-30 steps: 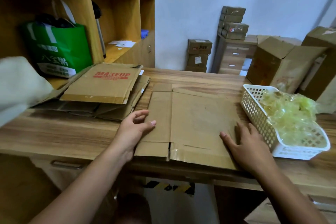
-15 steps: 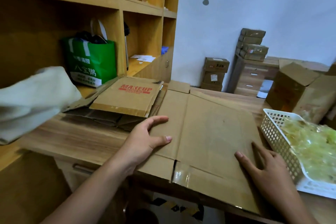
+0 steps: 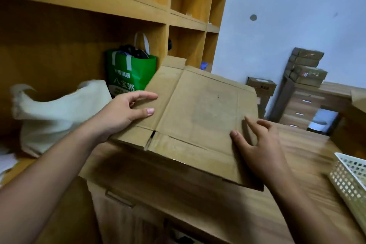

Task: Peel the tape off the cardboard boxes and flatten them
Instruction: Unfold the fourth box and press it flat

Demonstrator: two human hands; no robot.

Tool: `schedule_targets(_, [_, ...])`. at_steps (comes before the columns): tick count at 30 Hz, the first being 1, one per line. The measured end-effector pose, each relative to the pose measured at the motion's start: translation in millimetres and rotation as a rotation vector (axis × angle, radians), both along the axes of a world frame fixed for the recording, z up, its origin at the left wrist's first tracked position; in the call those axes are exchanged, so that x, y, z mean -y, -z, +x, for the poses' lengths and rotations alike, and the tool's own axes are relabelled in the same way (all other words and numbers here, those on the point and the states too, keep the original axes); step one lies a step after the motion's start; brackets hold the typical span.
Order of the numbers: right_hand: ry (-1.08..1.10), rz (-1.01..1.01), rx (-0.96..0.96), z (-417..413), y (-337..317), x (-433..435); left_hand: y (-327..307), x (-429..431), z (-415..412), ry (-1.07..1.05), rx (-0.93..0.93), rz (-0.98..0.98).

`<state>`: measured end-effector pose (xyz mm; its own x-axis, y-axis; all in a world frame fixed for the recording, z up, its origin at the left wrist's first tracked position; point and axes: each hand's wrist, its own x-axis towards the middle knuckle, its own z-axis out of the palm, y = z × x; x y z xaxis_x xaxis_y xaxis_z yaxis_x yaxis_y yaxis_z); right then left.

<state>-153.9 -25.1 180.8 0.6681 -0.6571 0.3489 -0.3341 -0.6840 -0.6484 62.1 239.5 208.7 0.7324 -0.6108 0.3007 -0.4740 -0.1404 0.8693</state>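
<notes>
Centre of frame: flattened cardboard box (image 3: 200, 109), held clear of the wooden table (image 3: 293, 164), with its shadow dark on the wood below the near edge.
Look of the box: plain brown card, one broad panel with a narrower panel on its left. Straight creases divide the panels from the flaps. A dark slit parts the two near flaps, and a paler, shiny patch sits on the flap just right of that slit. A small dark speck marks the broad panel.
Left hand (image 3: 122, 115): grasps the box's left edge, thumb and forefinger on the upper face, the other fingers hidden behind the card.
Right hand (image 3: 259, 144): relaxed at the box's right edge and blurred. The thumb tip and forefinger touch the upper face; the other fingers are loosely bent above it and close on nothing.
Box relative to hands: spans the gap between them, left edge under the left thumb, right edge beside the right palm.
Long axis: runs across the frame, from middle left down toward lower right.
Facing: broad face turned up toward the camera. The far edge points at the wooden shelf unit (image 3: 99, 6), and a small flap juts from the upper left corner.
Surroundings: green bag (image 3: 128, 73) and pale cloth bag (image 3: 59, 113) in the shelf at left; white lattice basket (image 3: 352, 182) on the table at lower right.
</notes>
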Motion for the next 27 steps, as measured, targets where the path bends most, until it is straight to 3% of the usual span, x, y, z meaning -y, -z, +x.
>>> schedule_targets(7, [-0.074,-0.061,0.010,89.8,-5.7,-10.3,1.4,-10.8,74.1,-0.062,0.015,0.056])
schedule_targets(13, [-0.071,-0.091,-0.034,141.1,13.8,-12.0,18.6,-5.7,122.8,-0.150,0.192,0.161])
schedule_targets(21, [-0.100,-0.102,-0.335,166.3,52.5,-12.3,73.7,7.1,155.1,-0.140,0.253,0.365])
schedule_targets(24, [-0.087,-0.210,-0.490,167.7,65.4,-14.0,93.0,9.7,157.3,-0.130,0.299,0.528])
schedule_targets(27, [-0.062,-0.301,-0.526,169.8,76.6,-17.5,99.9,14.0,155.3,-0.173,0.351,0.626])
